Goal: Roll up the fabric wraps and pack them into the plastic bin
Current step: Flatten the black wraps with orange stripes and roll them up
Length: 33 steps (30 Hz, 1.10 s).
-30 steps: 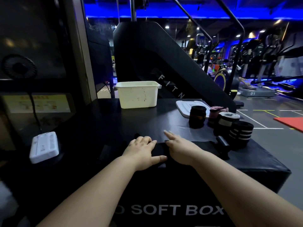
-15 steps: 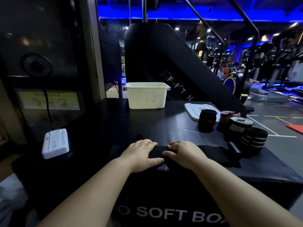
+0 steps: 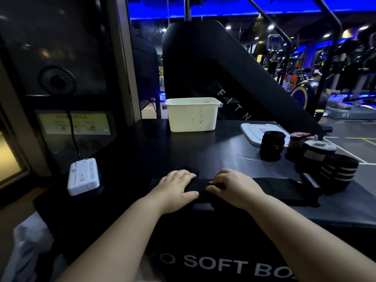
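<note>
Black wrap (image 3: 272,188) lies flat, well on the near side of the plastic bin (image 3: 192,119). Our left hand (image 3: 175,189) presses it with fairly straight fingers; our right hand (image 3: 236,187) pinches its edge, fingers curled. We judge it light, limp and springy: grip the turned end.

bin (image 3: 192,117) at 12 o'clock on soft box (image 3: 203,151), lid (image 3: 252,132) at 2 behind rolled wraps (image 3: 272,146), flat wrap (image 3: 274,189) at 6 under left hand (image 3: 175,188) and right hand (image 3: 234,187), small case (image 3: 83,176) at 9
</note>
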### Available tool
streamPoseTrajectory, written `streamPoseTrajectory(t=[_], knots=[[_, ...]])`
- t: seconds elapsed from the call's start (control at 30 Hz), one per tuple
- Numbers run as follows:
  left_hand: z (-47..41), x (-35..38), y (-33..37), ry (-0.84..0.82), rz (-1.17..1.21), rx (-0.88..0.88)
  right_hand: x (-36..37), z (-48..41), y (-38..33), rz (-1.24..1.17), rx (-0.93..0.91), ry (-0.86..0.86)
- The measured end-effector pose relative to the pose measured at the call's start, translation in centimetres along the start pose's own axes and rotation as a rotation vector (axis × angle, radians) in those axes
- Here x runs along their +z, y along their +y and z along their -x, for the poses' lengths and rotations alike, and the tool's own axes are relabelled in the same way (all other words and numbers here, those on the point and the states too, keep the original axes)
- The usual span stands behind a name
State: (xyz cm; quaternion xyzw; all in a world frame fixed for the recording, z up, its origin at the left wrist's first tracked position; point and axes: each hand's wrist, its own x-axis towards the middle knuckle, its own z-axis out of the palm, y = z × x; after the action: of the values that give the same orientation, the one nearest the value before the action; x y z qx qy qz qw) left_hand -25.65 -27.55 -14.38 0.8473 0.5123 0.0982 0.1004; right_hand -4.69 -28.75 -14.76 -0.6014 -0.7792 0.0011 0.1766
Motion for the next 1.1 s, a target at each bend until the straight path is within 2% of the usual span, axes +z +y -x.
streamPoseTrajectory(t=[0.1, 0.2, 0.3, 0.5, 0.7, 0.87, 1.1], knots=[[0.4, -0.3, -1.0, 0.038, -0.012, -0.070, 0.9, -0.6, -0.8, 0.078, -0.051, 0.059], [0.6, -1.0, -1.8, 0.035, -0.001, -0.103, 1.7, -0.3, -0.3, -0.070, -0.151, 0.107], [0.4, -1.6, -2.5, 0.030, 0.099, -0.117, 1.7, -0.2, -0.1, -0.065, -0.201, 0.070], [0.0, -1.6, -3.9, 0.027, 0.271, -0.126, 1.1, -0.3, -1.0, -0.019, -0.127, -0.078], [-0.3, -1.8, -2.9, 0.113, 0.194, -0.103, 1.0, -1.5, -2.3, -0.013, -0.066, -0.007], [0.1, -1.9, -2.4, 0.191, 0.184, -0.072, 1.9, -0.9, -1.7, -0.140, -0.091, 0.061], [0.3, -2.1, -3.1, 0.166, 0.194, -0.127, 1.6, -0.5, -1.9, -0.142, -0.061, 0.059]])
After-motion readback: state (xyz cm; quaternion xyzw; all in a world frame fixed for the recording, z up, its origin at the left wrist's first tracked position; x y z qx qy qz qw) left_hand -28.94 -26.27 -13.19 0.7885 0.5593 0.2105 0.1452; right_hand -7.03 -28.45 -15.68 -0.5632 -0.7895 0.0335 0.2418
